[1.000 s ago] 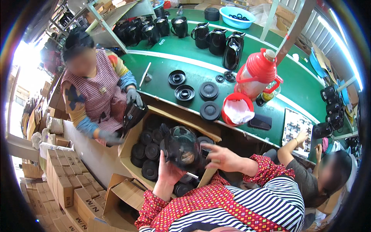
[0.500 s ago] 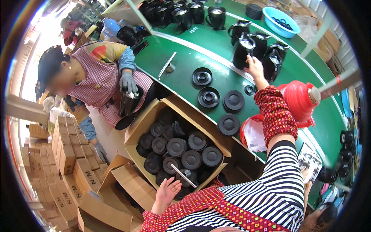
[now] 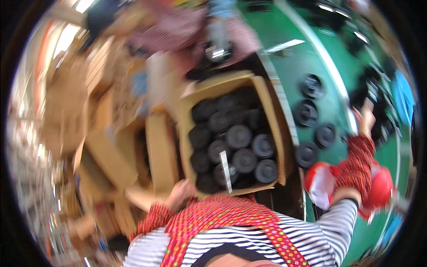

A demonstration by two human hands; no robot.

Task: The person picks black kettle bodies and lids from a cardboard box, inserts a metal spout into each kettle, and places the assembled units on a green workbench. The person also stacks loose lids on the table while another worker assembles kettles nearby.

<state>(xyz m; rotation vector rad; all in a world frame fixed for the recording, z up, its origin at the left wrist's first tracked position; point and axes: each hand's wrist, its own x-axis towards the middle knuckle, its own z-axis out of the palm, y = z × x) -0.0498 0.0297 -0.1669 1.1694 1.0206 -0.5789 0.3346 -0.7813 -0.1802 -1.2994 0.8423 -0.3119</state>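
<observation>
Black jugs (image 3: 370,84): where do they stand?

On the green desk (image 3: 331,107), toward the far right, badly blurred, with the right hand (image 3: 364,120) reaching in among them

Are its fingers closed on one?

I cannot tell; the thumb stands apart from the other fingers, which lie over a dark jug, but the blur hides whether they grip it or only meet it

And the left hand (image 3: 181,192)?

Low, by the near left corner of the open carton (image 3: 269,113), its fingers seemingly bent; whether they hold or touch anything I cannot tell

What lies between the hands?

Black round lids (image 3: 239,136) heaped in the carton, a pale strip (image 3: 226,171) across them, and a red flask (image 3: 380,182) beside the right sleeve
</observation>
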